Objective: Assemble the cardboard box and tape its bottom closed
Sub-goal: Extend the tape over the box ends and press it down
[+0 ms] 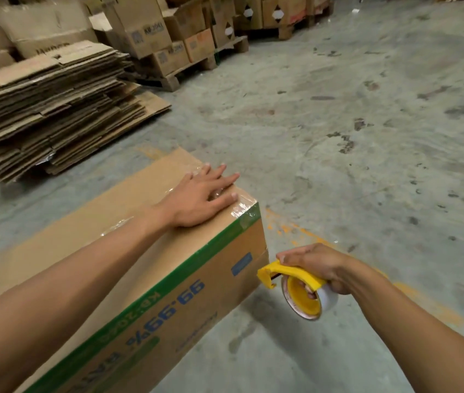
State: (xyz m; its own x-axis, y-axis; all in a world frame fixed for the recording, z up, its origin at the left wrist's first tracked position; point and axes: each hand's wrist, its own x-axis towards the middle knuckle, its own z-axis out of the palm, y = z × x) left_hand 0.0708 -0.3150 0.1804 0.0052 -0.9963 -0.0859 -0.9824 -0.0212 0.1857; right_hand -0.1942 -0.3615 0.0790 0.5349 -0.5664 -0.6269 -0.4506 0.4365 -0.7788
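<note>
**2 bare hands at a taped cardboard box on a warehouse floor**

We look down from a head-worn camera at our own 2 forearms reaching forward over a concrete floor (338,114).

Nearest to us, at about 5 o'clock in the frame, our right hand (314,265) is wrapped closed around a yellow tape dispenser (293,275), with fingers through the hub of its clear tape roll (328,300). The dispenser's cutting end points toward the box and sits just beside its right corner; we cannot tell whether it touches the cardboard.

The cardboard box (168,279) fills the lower left, running from about 7 o'clock up to the centre. It lies on the floor with its closed flaps facing up. Its near side carries a green stripe along the top edge and blue print that reads upside down, including "99.99%".

Just above centre, our left hand (196,198) lies flat and open on the box's top face, fingers spread, gripping nothing, its palm pressing near the far right corner. Shiny clear tape (243,208) runs under the hand and folds down over the box's right edge.

Farther off, at 10 o'clock, a tall stack of flattened cardboard (46,109) sits on the floor. Beyond it, from 11 to 1 o'clock, made-up cartons (145,26) stand on wooden pallets (196,69). Faded yellow floor markings (296,231) show at about 4 o'clock.
</note>
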